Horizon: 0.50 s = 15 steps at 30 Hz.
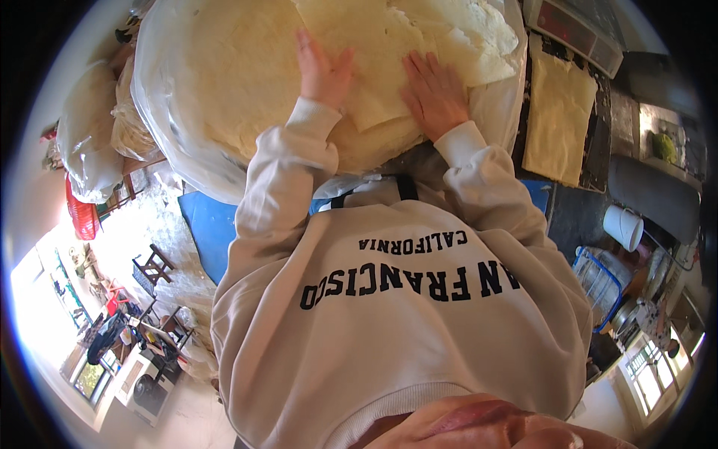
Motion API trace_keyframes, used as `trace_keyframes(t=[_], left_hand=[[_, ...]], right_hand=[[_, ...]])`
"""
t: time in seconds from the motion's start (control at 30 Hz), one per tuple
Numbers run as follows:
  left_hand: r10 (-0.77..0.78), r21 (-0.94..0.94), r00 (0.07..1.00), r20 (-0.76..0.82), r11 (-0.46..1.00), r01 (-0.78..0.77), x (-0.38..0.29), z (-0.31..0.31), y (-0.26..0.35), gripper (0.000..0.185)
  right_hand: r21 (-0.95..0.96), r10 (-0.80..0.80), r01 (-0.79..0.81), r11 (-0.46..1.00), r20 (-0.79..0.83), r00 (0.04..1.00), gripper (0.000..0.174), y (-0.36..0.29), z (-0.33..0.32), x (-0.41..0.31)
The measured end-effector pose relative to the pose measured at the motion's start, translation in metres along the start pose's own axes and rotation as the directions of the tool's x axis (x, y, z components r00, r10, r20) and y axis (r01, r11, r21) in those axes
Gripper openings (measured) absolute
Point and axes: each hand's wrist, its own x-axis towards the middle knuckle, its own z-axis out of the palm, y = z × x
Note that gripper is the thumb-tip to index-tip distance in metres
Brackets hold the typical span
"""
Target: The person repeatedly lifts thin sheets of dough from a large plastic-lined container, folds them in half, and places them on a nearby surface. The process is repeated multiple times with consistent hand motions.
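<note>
Before me lies a broad stack of thin, pale yellow sheets (252,73), with overlapping layers and ragged edges at the upper right. I cannot tell what the sheets are made of. Clear plastic film (162,134) lies around and under the stack. My left hand (325,73) is over the middle of it, edge down, thumb apart from the fingers and nothing gripped. Palm down with fingers spread, my right hand (435,92) rests on the upper layer near its right side. Slight blur softens both hands.
At right, a yellow sheet (561,118) lies on a dark surface beside a scale (578,33). A white bucket (622,227) and a blue-framed cart (600,286) stand farther back. Filled plastic bags (87,123) are at left, near a small stool (152,266). Another person (653,325) is at far right.
</note>
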Motion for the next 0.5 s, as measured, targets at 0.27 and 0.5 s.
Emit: trace_keyframes(t=[0.27,0.5], left_hand=[[-0.346,-0.765,0.911,0.225,0.516,0.385,0.006,-0.003,0.013,0.032],[-0.570,-0.933,0.810,0.136,0.201,0.298,-0.020,-0.074,0.038,0.029]], right_hand=[[0.178,0.060,-0.071,0.981,0.064,0.996,0.077,-0.011,-0.017,-0.002],[0.575,-0.089,-0.003,0.818,0.131,0.987,0.078,-0.074,0.001,0.002]])
